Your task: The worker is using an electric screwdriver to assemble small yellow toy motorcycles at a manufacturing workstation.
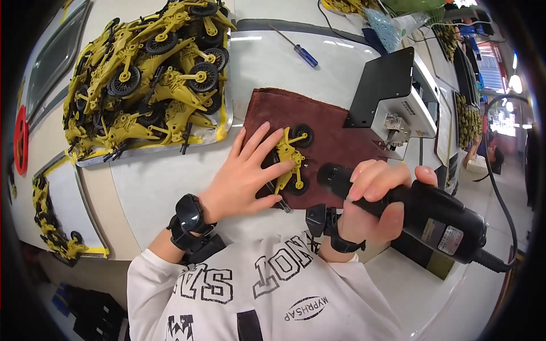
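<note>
A yellow toy motorcycle (289, 154) with black wheels lies on its side on a dark red mat (330, 119). My left hand (247, 169) is open and spread flat beside and partly over it, one finger resting across the yellow frame. Part of the toy is hidden beneath that hand. My right hand (378, 196) is closed round a black corded electric screwdriver (432, 219). The tool's front end points left toward the toy and is apart from it; I cannot make out its bit. Small screws (306, 165) seem to lie beside the frame.
A tray (229, 122) heaped with similar yellow toy motorcycles stands at the far left. Behind the mat lies a blue-handled screwdriver (306, 55). A boxy screw feeder (392, 111) with a black cover stands at the right. The tool's cord (506, 210) loops up along the right side.
</note>
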A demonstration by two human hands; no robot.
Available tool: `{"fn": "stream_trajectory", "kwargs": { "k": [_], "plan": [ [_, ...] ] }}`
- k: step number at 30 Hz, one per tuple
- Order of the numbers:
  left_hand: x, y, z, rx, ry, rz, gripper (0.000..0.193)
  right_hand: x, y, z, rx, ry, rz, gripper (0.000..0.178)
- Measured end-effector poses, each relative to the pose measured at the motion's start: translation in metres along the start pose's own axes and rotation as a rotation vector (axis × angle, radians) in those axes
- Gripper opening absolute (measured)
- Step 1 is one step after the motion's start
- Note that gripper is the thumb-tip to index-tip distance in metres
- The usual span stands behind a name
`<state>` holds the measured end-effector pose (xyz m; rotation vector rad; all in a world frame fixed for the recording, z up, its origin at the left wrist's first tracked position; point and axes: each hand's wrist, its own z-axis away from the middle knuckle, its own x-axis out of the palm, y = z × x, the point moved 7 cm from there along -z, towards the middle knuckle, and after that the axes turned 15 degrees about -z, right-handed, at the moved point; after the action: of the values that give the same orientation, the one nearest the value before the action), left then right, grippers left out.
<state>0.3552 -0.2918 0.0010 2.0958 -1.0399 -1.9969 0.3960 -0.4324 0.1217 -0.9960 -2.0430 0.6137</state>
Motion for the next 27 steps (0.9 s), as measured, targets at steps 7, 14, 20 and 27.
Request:
{"fn": "stream_trajectory", "kwargs": {
  "k": [7,14,20,27],
  "plan": [
    [0.003,-0.002,0.001,0.003,0.027,0.000,0.049,-0.011,0.037,0.000,0.105,0.096,-0.010,0.046],
    [0.005,0.002,-0.002,0.037,0.027,-0.047,0.049,-0.012,0.040,0.001,0.150,0.003,0.003,0.044],
    [0.003,0.004,-0.003,0.023,-0.002,-0.126,0.049,-0.015,0.042,0.001,0.215,0.091,-0.070,0.033],
    [0.002,0.004,-0.005,0.006,0.065,-0.092,0.046,-0.038,-0.055,-0.040,-0.275,0.190,0.225,0.037]
  ]
}}
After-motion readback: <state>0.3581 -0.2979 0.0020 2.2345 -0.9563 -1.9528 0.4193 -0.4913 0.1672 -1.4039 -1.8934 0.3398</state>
